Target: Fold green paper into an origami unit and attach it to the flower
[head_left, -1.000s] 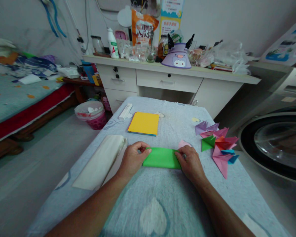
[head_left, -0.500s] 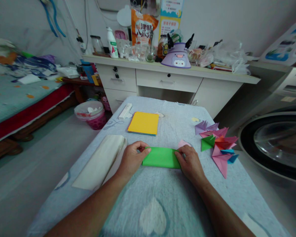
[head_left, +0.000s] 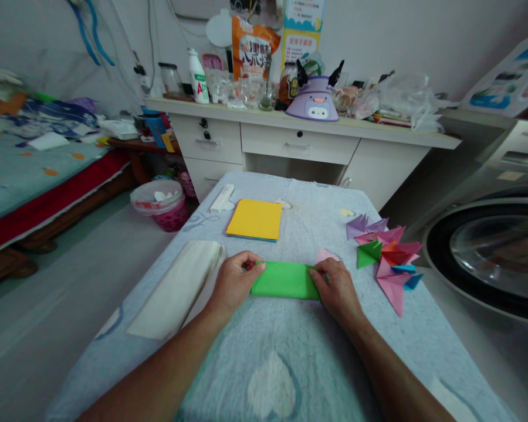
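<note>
A green sheet of paper (head_left: 285,280), folded into a rectangle, lies across the middle of the cloth-covered table. My left hand (head_left: 237,278) pinches its upper left corner between thumb and fingers. At the upper right corner, my right hand (head_left: 335,286) grips the far edge with thumb and fingers. Beyond the hands sits a square stack of paper (head_left: 254,220) with a yellow sheet on top. Folded paper pieces (head_left: 391,258) in purple, pink, green, orange and blue are grouped to the right of my right hand.
A folded whitish cloth or paper bundle (head_left: 176,290) lies left of my left arm. A narrow white box (head_left: 222,198) rests near the far left table edge. Behind stands a white cabinet (head_left: 299,135) with cluttered top; a washing machine (head_left: 488,258) is at right, a pink bin (head_left: 169,214) at left.
The whole view has shifted very slightly. Both hands keep the same hold on the green paper, and nothing on the table has visibly moved.
</note>
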Available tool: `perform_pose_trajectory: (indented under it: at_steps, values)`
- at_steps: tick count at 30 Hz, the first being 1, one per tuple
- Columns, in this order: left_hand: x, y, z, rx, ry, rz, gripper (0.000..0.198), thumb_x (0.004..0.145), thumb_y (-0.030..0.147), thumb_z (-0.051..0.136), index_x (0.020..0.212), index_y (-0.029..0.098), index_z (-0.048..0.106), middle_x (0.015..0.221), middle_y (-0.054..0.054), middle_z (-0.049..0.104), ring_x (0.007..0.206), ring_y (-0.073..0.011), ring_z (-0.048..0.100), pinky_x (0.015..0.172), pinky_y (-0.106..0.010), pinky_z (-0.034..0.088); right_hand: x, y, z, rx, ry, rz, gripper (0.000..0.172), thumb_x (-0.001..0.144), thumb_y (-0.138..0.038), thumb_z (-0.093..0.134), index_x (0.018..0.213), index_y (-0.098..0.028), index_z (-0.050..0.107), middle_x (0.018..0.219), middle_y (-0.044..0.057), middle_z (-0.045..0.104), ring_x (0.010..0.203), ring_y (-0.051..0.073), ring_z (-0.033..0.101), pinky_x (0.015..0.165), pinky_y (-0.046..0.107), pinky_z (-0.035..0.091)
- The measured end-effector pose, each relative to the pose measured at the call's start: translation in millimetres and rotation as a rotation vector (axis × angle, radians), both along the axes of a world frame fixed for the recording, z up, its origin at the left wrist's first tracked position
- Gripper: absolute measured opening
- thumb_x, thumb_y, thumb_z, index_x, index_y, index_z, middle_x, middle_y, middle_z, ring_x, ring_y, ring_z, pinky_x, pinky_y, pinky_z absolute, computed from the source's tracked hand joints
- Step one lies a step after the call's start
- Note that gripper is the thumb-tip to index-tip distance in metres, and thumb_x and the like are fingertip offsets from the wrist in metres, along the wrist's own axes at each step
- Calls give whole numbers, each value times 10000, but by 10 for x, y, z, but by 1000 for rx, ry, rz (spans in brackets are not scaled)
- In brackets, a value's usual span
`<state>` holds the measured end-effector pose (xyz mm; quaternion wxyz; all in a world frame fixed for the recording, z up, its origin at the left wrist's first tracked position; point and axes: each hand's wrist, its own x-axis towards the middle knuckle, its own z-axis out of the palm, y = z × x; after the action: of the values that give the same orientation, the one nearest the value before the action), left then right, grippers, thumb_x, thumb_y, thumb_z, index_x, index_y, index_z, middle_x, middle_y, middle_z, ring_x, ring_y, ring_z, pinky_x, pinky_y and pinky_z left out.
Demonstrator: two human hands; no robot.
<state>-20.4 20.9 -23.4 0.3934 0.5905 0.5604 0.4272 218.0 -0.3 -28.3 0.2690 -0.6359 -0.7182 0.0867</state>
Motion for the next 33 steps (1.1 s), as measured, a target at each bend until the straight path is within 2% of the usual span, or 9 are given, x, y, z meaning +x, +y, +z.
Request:
perform_pose_trajectory:
  at_steps: [5, 9, 13, 24, 29, 33]
  values:
    - [43, 36, -42, 65, 273, 1, 99, 765, 255, 574, 713, 187, 624, 621, 31, 556, 609, -134, 525, 579, -231, 353, -60, 16, 5, -63, -135, -81, 167, 859, -255, 586, 728, -185, 664, 764, 50, 637, 779, 209, 549, 731, 319, 354]
    - [90, 36, -6, 132, 530, -35, 85, 778, 186, 562, 705, 187, 605, 675, 12, 602, 664, -146, 556, 634, -254, 342, -109, 22, 9, -110, -222, -137, 162, 852, -257, 600, 727, -187, 675, 793, 55, 649, 805, 224, 549, 717, 329, 319]
    - [116, 22, 30, 149, 683, -46, 76, 796, 179, 572, 734, 192, 614, 726, -2, 644, 716, -166, 581, 689, -288, 331, -128, 20, 7, -101, -253, -153, 155, 846, -266, 606, 732, -190, 677, 811, 62, 652, 826, 238, 545, 717, 340, 300]
    - [122, 15, -9, 173, 784, -68, 31, 808, 192, 598, 784, 203, 615, 787, -17, 674, 777, -196, 605, 705, -313, 310, -125, 14, -25, -66, -251, -160, 160, 829, -282, 616, 703, -189, 646, 803, 63, 646, 809, 229, 533, 714, 347, 294]
    - [124, 10, -9, 167, 809, -83, 14, 813, 195, 600, 815, 208, 600, 796, -13, 669, 788, -202, 600, 732, -325, 321, -137, 7, 0, -115, -257, -176, 155, 836, -289, 612, 720, -191, 641, 826, 67, 636, 825, 243, 530, 720, 354, 287]
    - [131, -8, 1, 225, 824, -33, 183, 795, 182, 616, 971, 222, 584, 957, -43, 654, 949, -249, 562, 816, -367, 333, -142, -1, 1, -109, -260, -200, 96, 830, -279, 618, 796, -189, 630, 864, 72, 633, 848, 254, 523, 734, 357, 284]
